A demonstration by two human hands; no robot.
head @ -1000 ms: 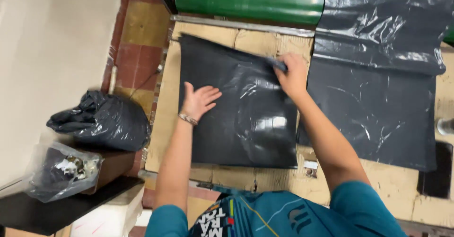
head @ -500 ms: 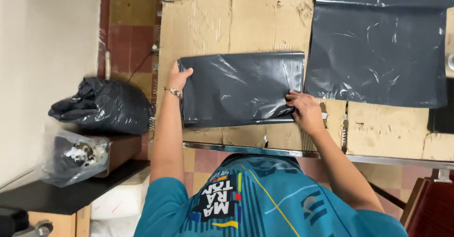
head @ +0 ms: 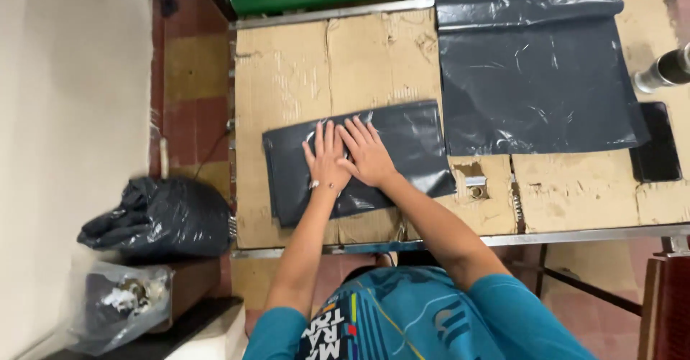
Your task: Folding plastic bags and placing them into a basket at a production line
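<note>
Both hands, left hand (head: 326, 160) and right hand (head: 369, 153), lie flat and open on the folded dark plastic bag (head: 359, 160), just left of the 2nd spread bag (head: 535, 80); pressing outward should flatten creases well.

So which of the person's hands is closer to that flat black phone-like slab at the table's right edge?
Right. The right hand presses the folded dark bag, on the side towards the black slab; the left hand lies beside it, farther away.

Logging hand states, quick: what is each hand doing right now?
Left hand: open, flat, palm down on the folded dark plastic bag, holding nothing.
Right hand: open, flat on the same bag, beside the left.
</note>
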